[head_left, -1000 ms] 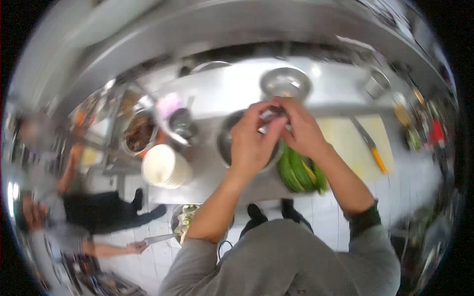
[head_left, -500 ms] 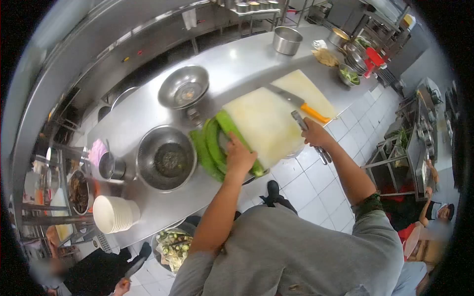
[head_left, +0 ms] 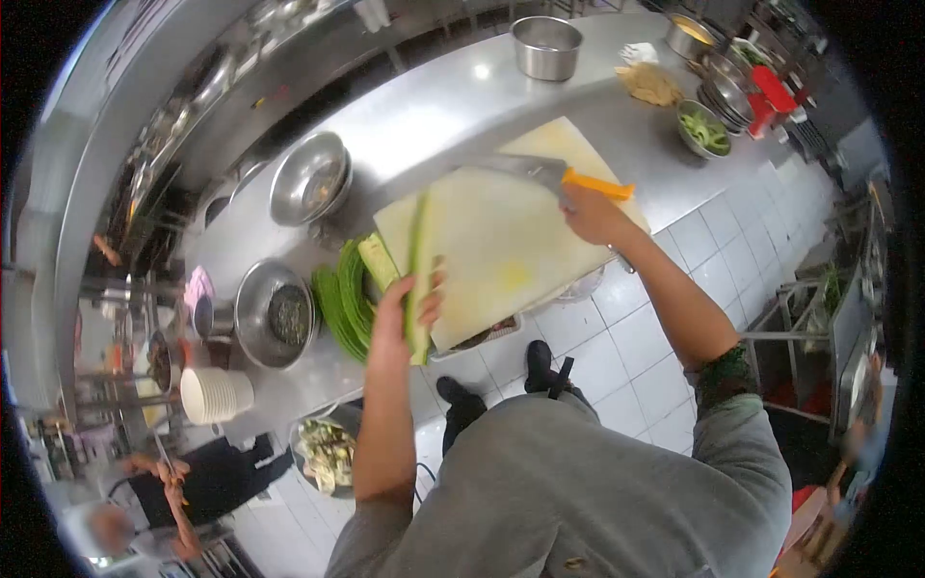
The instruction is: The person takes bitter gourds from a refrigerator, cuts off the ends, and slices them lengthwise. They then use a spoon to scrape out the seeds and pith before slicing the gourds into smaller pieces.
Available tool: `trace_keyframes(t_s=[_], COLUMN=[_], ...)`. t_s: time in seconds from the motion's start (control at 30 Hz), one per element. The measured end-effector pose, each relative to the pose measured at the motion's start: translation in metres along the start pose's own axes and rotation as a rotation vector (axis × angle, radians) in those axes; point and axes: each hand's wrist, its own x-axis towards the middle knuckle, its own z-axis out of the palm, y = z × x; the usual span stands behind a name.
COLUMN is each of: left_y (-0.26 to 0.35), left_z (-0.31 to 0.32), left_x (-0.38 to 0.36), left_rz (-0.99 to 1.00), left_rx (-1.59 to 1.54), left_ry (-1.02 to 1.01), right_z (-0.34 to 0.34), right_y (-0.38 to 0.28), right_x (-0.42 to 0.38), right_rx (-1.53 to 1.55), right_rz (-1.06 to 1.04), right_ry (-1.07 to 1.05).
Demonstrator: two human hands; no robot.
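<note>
My left hand is wrapped around a long, pale green gourd, which stands tilted up over the left side of a white cutting board. Beside it, at the board's left edge, lie several darker green gourds; one shows a pale end. My right hand is closed at the orange handle of a knife. The knife's blade points left across the boards and is slightly blurred. Under my right hand, a bit of a metal tool shows at the board's edge; most of it is hidden.
Steel bowls stand left of the gourds, near stacked white tubs. A steel pot and a bowl of cut greens are at the back. Below sits a bin of peelings. Another person holds a knife at lower left.
My right hand has gone from the metal tool to the knife's orange handle. My left hand has lifted a gourd from beside the board, tilting it upward. The view has shifted.
</note>
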Motion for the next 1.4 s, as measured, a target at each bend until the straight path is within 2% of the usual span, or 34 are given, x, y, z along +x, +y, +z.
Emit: trace_keyframes(t_s=[0.07, 0.17, 0.27, 0.37, 0.4, 0.47, 0.6, 0.7, 0.8, 0.83, 0.93, 0.97, 1.0, 1.07, 1.17, 1.27, 1.37, 1.4], left_y=[-0.014, -0.029, -0.035, -0.044, -0.049, -0.062, -0.066, -0.063, -0.061, -0.059, -0.06, -0.061, -0.062, -0.061, -0.062, -0.064, -0.04, -0.037], left_z=[0.03, 0.036, 0.015, 0.036, 0.028, 0.006, 0.008, 0.009, 0.009, 0.01, 0.008, 0.005, 0.004, 0.003, 0.007, -0.006, 0.048, 0.044], left_x=[0.038, 0.045, 0.033, 0.035, 0.038, 0.044, 0.043, 0.044, 0.048, 0.049, 0.055, 0.056, 0.054, 0.054, 0.053, 0.059, 0.052, 0.053], left_rz=[-0.145, -0.191, -0.152, -0.077, 0.081, 0.41, 0.34, 0.356, 0.314, 0.291, 0.3, 0.322, 0.335, 0.384, 0.334, 0.451, -0.02, 0.037], left_rx=[0.126, 0.198, 0.927, 1.275, 1.443, 1.751, 1.71, 1.707, 1.716, 1.727, 1.763, 1.768, 1.777, 1.797, 1.784, 1.946, 1.541, 1.578], left_ry=[0.34, 0.322, 0.356, 0.477, 0.461, 0.416, 0.438, 0.45, 0.468, 0.476, 0.449, 0.442, 0.446, 0.461, 0.477, 0.462, 0.528, 0.495], right_z=[-0.009, 0.005, 0.025, 0.015, 0.012, 0.025, 0.066, 0.039, 0.038, 0.035, 0.055, 0.078, 0.12, 0.089, 0.062, 0.064, 0.074, 0.073], right_y=[-0.058, -0.088, -0.085, -0.118, -0.132, -0.141, -0.135, -0.162, -0.124, -0.119, -0.118, -0.12, -0.105, -0.135, -0.114, -0.113, -0.137, -0.13], right_x=[-0.007, 0.003, 0.025, 0.034, 0.036, 0.037, 0.002, -0.038, -0.011, 0.009, 0.023, 0.002, -0.01, -0.042, -0.007, 0.017, -0.029, -0.025], right_rx=[-0.04, -0.129, -0.195, -0.182, -0.162, -0.223, -0.179, -0.107, -0.037, -0.038, -0.093, -0.019, -0.108, -0.053, 0.018, -0.004, 0.14, 0.16], right_rz=[-0.029, -0.02, 0.025, 0.16, 0.226, 0.127, -0.035, -0.02, -0.054, 0.064, 0.087, -0.026, -0.236, -0.135, 0.025, 0.047, -0.068, -0.062], right_ry=[-0.153, -0.309, -0.385, -0.523, -0.574, -0.566, -0.533, -0.531, -0.311, -0.333, -0.52, -0.287, -0.248, -0.246, -0.231, -0.394, -0.384, -0.379])
